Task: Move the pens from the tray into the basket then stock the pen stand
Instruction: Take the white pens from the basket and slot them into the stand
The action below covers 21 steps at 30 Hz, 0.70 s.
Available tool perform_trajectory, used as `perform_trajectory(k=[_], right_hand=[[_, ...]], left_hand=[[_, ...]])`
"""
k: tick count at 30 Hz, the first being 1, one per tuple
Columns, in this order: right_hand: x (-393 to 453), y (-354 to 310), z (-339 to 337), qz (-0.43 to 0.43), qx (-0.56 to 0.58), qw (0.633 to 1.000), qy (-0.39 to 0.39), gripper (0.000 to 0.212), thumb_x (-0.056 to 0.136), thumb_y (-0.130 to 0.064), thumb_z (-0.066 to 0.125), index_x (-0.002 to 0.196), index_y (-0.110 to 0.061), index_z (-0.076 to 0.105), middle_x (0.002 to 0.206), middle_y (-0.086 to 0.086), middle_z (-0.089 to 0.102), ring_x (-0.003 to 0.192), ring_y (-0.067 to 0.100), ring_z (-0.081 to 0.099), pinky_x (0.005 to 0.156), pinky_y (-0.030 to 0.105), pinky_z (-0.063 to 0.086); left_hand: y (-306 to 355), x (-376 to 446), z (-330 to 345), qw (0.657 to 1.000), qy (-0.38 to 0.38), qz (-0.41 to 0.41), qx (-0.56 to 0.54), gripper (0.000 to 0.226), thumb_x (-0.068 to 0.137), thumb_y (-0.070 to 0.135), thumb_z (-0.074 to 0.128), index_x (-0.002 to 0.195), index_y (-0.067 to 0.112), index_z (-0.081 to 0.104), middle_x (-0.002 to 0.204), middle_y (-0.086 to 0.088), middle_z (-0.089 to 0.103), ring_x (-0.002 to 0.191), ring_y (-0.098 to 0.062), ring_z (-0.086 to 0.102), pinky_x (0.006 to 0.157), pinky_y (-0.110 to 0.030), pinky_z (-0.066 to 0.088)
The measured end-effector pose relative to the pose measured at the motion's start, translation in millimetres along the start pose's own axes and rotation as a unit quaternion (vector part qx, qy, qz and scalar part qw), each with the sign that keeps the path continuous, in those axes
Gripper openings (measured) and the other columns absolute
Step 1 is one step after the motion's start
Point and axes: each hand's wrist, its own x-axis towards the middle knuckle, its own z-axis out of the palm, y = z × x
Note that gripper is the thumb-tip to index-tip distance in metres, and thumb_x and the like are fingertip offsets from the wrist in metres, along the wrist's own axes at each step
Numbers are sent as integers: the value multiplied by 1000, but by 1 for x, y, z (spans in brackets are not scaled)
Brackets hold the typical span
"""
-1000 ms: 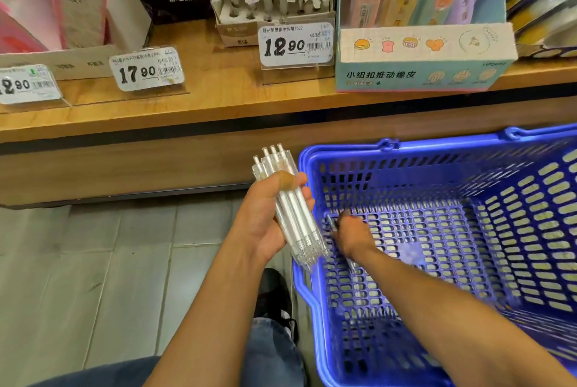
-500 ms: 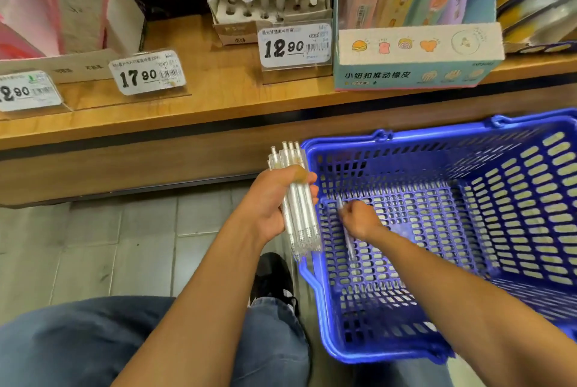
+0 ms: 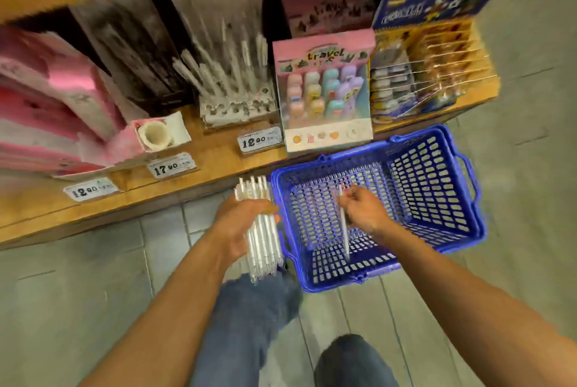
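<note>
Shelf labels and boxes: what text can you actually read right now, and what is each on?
"12 90": price tag, left shelf edge.
"17 90": price tag, below the pink box.
"12 90": price tag, below the pen stand.
"travel": pastel display box.
Blue-and-yellow box: lettering blurred, unreadable.

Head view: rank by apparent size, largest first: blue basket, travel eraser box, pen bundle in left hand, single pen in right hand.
1. blue basket
2. travel eraser box
3. pen bundle, though it sits nearer the camera
4. single pen
</note>
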Motion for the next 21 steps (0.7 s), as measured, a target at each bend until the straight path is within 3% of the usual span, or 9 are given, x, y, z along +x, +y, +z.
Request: perform_trajectory(k=[2,3,6,8,9,10,14,18,21], right_hand=[[-40,-28,-16,2,6,1000,-9,15,94,-7,53,79,-9,52,75,22,58,65,26,58,56,34,46],[-60,-43,-25,1,15,1000,-15,16,94,-6,52,78,-9,52,77,25,58,69,30,58,58,36,47],[-117,-85,-47,-16,21,1000,-9,16,91,-3,52,76,-10,52,70,16,57,63,25,58,59,40,50],[-150,-113,-61,-50,10,999,9,20,87,-4,53,70,-14,54,59,4,56,50,14,54,53,33,48],[-165,-127,-68,-68,4,998,7,20,86,-5,53,70,-16,55,56,0,56,48,12,53,53,31,47],[-179,-140,-74,-82,-2,997,-1,17,86,-6,53,72,-16,55,56,-1,57,49,13,54,53,32,48],[-237,-192,-89,-133,4,990,-34,13,91,-7,52,80,-12,52,61,-1,57,55,15,55,52,31,53],[-290,-234,-85,-179,-7,981,-71,16,97,-18,51,82,-16,53,79,10,62,64,19,57,57,29,51],[-321,-261,-67,-209,-25,973,-95,10,97,-19,52,90,-16,57,83,10,64,66,17,60,55,26,51]], left_hand=[[20,-43,-5,1000,3,0,-7,8,78,2,72,86,5,70,44,19,61,43,8,59,34,-10,40],[32,-64,-7,1000,6,-1,-3,7,79,3,71,83,7,69,39,22,55,40,7,56,31,-11,37],[58,-122,-13,1000,-2,4,9,8,80,3,70,88,5,71,48,18,64,52,-1,63,39,-14,44],[71,-153,-18,1000,-19,7,12,13,80,3,68,93,0,72,76,-1,74,74,-10,70,61,-19,55],[78,-170,-21,1000,-25,11,6,10,81,2,66,88,0,73,83,-7,74,87,-19,68,76,-26,57],[84,-187,-25,999,-30,16,-9,8,82,1,65,82,2,73,83,-9,73,90,-24,66,80,-30,55],[97,-258,-49,995,-50,51,-70,7,83,0,67,84,6,70,70,-5,73,62,-14,71,51,-22,55],[97,-320,-91,988,-33,90,-118,18,78,2,72,96,3,71,83,-9,75,73,-17,74,55,-26,57],[94,-361,-126,981,-34,111,-154,34,66,6,77,98,2,69,81,-9,75,71,-17,74,54,-26,56]])
